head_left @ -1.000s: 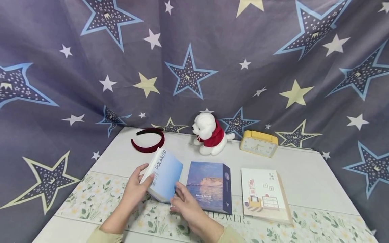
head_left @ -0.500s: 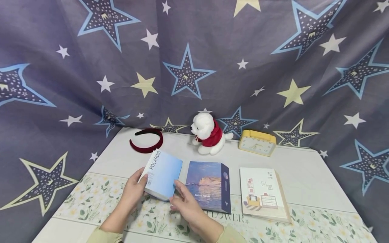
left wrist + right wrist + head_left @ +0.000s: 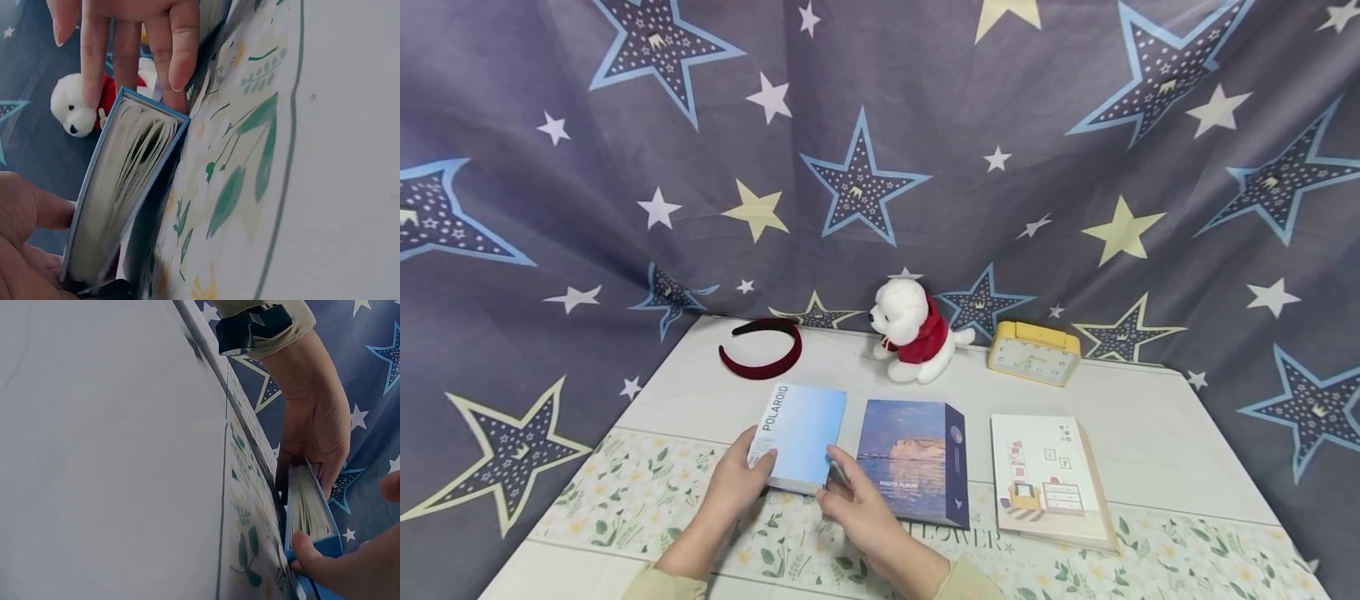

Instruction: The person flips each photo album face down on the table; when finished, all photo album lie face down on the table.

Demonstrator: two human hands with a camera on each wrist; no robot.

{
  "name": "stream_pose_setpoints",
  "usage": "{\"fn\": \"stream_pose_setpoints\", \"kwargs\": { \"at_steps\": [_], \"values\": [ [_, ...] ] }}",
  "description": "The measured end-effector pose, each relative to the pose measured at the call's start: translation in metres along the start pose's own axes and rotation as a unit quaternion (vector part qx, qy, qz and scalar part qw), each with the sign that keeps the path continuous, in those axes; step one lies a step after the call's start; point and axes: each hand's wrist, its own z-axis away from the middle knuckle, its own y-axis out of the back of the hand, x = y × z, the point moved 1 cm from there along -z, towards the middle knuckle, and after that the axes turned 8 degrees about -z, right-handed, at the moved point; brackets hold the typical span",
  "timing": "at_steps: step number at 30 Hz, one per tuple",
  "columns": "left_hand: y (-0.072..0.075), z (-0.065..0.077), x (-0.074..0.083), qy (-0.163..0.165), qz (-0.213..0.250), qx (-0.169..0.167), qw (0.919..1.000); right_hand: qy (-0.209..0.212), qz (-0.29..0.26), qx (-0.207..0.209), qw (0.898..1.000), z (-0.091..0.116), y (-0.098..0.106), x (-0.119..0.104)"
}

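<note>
A light blue photo album (image 3: 808, 433) marked POLAROID is low over the table, its cover facing up. My left hand (image 3: 741, 472) grips its left side, thumb on the cover and fingers passing beneath. My right hand (image 3: 859, 500) touches the right, spine side with fairly straight fingers. In the left wrist view, the fanned page edges (image 3: 122, 181) show between the covers. The right wrist view shows my right thumb (image 3: 309, 553) at the spine corner. Close by on the right lies a dark blue album (image 3: 906, 458) printed PHOTO ALBUM.
An album with a room drawing (image 3: 1048, 475) lies at right. Along the back are a dark red headband (image 3: 763, 367), a white plush dog (image 3: 913, 329) in a red hoodie and a yellow clock (image 3: 1033, 354). A star-patterned curtain (image 3: 985, 208) rises behind the table (image 3: 1157, 450).
The light blue album has tipped flatter and come down towards the table, its cover turned more upward. My left hand has moved down with it; my right hand has barely moved.
</note>
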Motion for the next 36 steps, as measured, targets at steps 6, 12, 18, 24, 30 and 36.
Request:
{"fn": "stream_pose_setpoints", "kwargs": {
  "at_steps": [6, 12, 18, 24, 30, 36],
  "values": [
    [0.0, -0.001, -0.001, -0.004, 0.015, 0.004, 0.9999, -0.004, -0.003, 0.008, 1.0, -0.002, 0.0, 0.001],
    [-0.004, -0.002, -0.003, 0.007, 0.008, -0.006, 0.9999, -0.009, -0.002, 0.009, 1.0, -0.001, 0.0, 0.003],
    [-0.006, -0.005, -0.006, -0.023, -0.047, 0.008, 0.9986, 0.001, 0.002, 0.003, 1.0, -0.002, 0.0, 0.001],
    [-0.009, -0.004, -0.006, -0.073, -0.14, 0.035, 0.9869, -0.01, 0.033, -0.001, 0.999, -0.002, -0.001, 0.003],
    [-0.009, -0.001, 0.002, -0.099, -0.165, 0.053, 0.9798, -0.002, 0.035, -0.017, 0.999, 0.002, 0.001, -0.003],
    [-0.014, 0.006, 0.015, -0.149, -0.176, 0.065, 0.9708, 0.044, 0.048, -0.019, 0.998, 0.005, 0.008, -0.017]
  ]
}}
